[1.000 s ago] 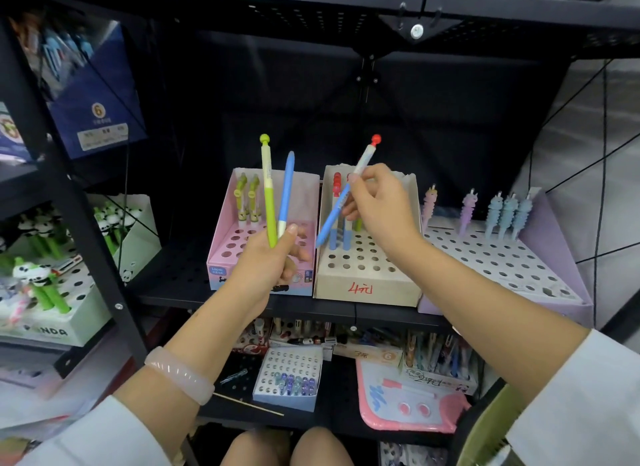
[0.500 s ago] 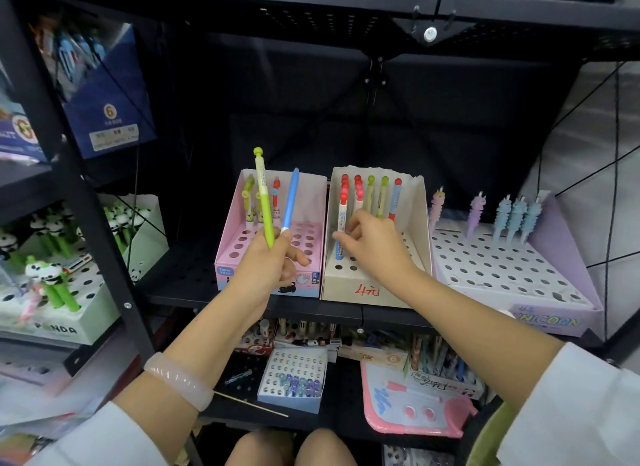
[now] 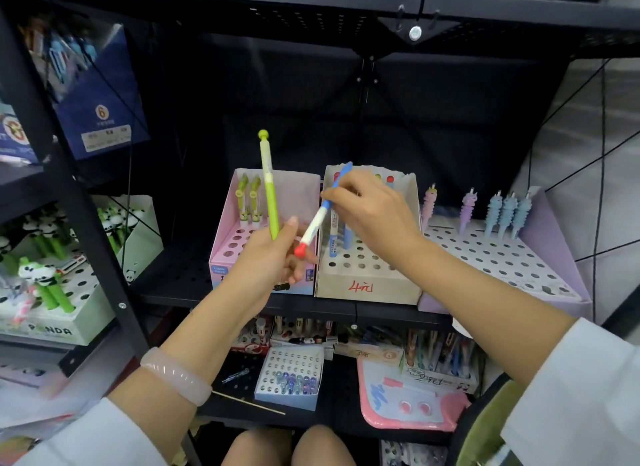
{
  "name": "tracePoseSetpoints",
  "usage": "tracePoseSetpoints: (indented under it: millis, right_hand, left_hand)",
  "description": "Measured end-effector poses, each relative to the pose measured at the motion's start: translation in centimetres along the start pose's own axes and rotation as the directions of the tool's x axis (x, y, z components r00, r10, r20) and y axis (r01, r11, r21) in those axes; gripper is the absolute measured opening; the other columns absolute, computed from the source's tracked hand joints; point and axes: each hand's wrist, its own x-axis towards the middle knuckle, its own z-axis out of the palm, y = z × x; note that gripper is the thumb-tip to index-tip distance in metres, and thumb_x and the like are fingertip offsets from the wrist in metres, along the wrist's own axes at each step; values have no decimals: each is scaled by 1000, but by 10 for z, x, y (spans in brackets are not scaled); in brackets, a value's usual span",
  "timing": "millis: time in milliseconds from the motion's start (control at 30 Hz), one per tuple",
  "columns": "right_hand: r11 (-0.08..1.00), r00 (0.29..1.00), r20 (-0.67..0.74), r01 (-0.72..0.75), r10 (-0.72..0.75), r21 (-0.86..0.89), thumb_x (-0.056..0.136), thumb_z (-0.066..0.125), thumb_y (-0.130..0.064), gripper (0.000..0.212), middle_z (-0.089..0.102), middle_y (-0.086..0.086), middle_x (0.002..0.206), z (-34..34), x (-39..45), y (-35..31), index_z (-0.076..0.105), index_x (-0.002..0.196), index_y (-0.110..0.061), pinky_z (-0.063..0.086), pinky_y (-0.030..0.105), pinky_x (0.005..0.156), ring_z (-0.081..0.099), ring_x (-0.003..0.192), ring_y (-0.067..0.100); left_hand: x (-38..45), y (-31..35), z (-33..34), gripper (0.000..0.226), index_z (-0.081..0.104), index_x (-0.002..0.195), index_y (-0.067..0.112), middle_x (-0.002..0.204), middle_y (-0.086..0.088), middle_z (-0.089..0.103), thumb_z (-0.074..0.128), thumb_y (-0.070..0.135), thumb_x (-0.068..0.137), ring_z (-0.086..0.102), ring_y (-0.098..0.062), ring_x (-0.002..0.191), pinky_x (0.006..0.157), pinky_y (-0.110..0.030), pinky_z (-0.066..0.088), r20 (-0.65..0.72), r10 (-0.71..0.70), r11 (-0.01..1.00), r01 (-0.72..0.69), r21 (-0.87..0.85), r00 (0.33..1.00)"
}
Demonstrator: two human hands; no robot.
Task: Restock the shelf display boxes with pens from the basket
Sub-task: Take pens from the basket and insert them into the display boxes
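My left hand (image 3: 273, 261) grips a green pen (image 3: 269, 188) upright in front of the pink display box (image 3: 221, 254), which has two green pens in its back row. My right hand (image 3: 375, 216) pinches a blue and white pen (image 3: 320, 217) slanted, its blue end up and its red end down beside my left fingers. This hand hovers over the beige display box (image 3: 363, 287), where several pens stand in the back rows.
A purple unicorn box (image 3: 550, 243) with several pens sits right of the beige box. A white panda box (image 3: 59, 330) stands on the left shelf. The lower shelf holds a small white box (image 3: 287, 398) and a pink board (image 3: 408, 403). A black upright (image 3: 72, 188) divides the shelves.
My right hand set a pen into the beige box, then came back and took the blue and white pen from my left hand. My left hand now holds only the green pen.
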Motion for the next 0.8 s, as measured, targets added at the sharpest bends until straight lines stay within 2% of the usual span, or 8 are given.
tracePoseSetpoints:
  millis: [133, 233, 300, 467, 533, 600, 667, 800]
  right_hand:
    - [955, 962, -105, -229, 252, 189, 87, 59, -10, 16, 60, 14, 92, -12, -4, 16, 66, 97, 0, 51, 36, 58, 58, 73, 23]
    - [773, 834, 39, -527, 551, 352, 95, 52, -19, 13, 61, 3, 86, -8, -20, 22, 58, 99, -8, 51, 34, 69, 60, 77, 19]
    - [667, 761, 141, -629, 633, 399, 96, 49, -22, 9, 63, 4, 83, 1, -30, 22, 52, 95, -14, 51, 22, 70, 63, 76, 21]
    - [504, 678, 299, -714, 672, 486, 96, 49, -20, 8, 64, -1, 82, 24, -40, 19, 48, 88, -22, 53, 19, 67, 62, 73, 5]
    - [508, 677, 334, -724, 656, 467, 96, 49, -21, 16, 65, -2, 82, 31, -39, 17, 45, 82, -28, 54, 20, 66, 64, 74, 7]
    - [525, 664, 382, -745, 643, 413, 96, 50, -22, 12, 66, 1, 83, 37, -39, 17, 47, 84, -24, 56, 27, 68, 66, 75, 14]
    - [563, 652, 439, -757, 618, 333, 94, 53, -22, 7, 65, 2, 81, 41, -41, 17, 49, 89, -20, 55, 25, 67, 65, 73, 14]
    - [609, 652, 474, -747, 592, 267, 90, 59, -23, 9, 61, -4, 73, 40, -45, 17, 53, 86, -19, 52, 21, 64, 62, 68, 10]
  left_hand:
    - [1, -9, -3, 26, 60, 81, 12, 44, 6, 42, 44, 25, 98, 30, -5, 33, 34, -14, 26, -57, 15, 992, -8, 126, 998]
    - [2, -14, 0, 28, 52, 72, 12, 41, 11, 35, 48, 25, 96, 26, -4, 33, 35, -13, 26, -70, 9, 984, 4, 180, 998]
    - [3, -16, 3, 30, 44, 68, 15, 40, 14, 34, 50, 27, 95, 26, -3, 34, 37, -14, 26, -81, 14, 974, 4, 225, 997]
    - [4, -17, 4, 33, 39, 67, 19, 49, 9, 31, 48, 34, 95, 27, -4, 36, 38, -15, 27, -113, 25, 963, 7, 269, 993]
    - [4, -17, 3, 31, 44, 70, 20, 51, 9, 31, 45, 38, 95, 27, -4, 38, 38, -15, 27, -122, 22, 962, 12, 273, 992]
    - [5, -18, 0, 34, 48, 74, 17, 48, 10, 30, 40, 42, 96, 26, -4, 37, 37, -14, 26, -123, 7, 970, 23, 243, 992]
    - [5, -18, -2, 39, 48, 75, 13, 43, 11, 29, 34, 42, 98, 24, -4, 36, 34, -14, 23, -110, -14, 984, 33, 173, 994]
    - [6, -18, 0, 32, 44, 75, 13, 40, 10, 29, 28, 26, 100, 22, -4, 34, 33, -15, 20, -104, -30, 994, 40, 102, 994]
